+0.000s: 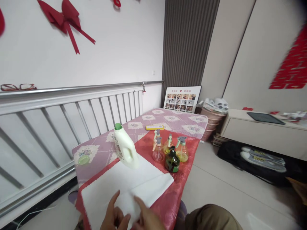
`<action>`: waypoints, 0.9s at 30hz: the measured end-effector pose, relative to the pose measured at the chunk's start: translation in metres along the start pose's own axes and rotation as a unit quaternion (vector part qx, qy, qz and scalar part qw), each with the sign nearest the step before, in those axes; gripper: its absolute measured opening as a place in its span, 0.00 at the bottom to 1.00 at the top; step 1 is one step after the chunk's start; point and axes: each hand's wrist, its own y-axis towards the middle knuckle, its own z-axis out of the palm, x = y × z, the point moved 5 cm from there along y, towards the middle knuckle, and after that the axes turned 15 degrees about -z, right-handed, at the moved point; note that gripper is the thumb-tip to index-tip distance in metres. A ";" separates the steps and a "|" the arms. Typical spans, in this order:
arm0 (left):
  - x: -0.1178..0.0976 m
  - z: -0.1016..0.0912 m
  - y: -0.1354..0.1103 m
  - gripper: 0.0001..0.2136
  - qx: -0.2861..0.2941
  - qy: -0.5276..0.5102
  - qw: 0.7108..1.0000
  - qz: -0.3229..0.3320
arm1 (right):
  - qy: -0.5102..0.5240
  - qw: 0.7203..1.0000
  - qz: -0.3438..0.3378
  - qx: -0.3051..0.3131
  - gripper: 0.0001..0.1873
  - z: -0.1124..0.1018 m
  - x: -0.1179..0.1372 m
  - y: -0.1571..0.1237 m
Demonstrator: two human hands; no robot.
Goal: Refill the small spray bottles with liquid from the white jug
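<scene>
Soft, fairly bright light fills the room, leaving faint shadows around the red bow (pixel 64 18) at upper left. Glare whitens the tiled floor (pixel 260 219) at lower right; the red tablecloth (pixel 181 177) shines. Motion blur smears the right hand (pixel 150 215). Wide-angle stretch distorts the edges, and the upper right corner darkens.

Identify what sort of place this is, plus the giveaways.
Probably a room in someone's home: a large red bow decorates the wall, a framed photo board stands beyond the table, and a flowered purple tablecloth covers part of the tabletop.
</scene>
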 end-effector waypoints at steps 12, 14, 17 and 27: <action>-0.193 -0.076 0.029 0.33 -0.345 0.282 0.887 0.122 | -0.368 0.875 -0.027 -0.312 0.37 -0.223 0.091 0.023; -0.213 -0.087 0.023 0.33 -0.382 0.270 0.874 0.136 | -0.370 0.858 -0.043 -0.354 0.38 -0.241 0.114 0.019; -0.223 -0.092 0.022 0.33 -0.380 0.265 0.877 0.132 | -0.355 0.858 -0.058 -0.365 0.37 -0.250 0.129 0.018; -0.038 -0.020 0.054 0.21 -0.102 0.378 0.919 0.045 | -0.178 0.952 -0.130 -0.212 0.17 -0.141 0.008 0.042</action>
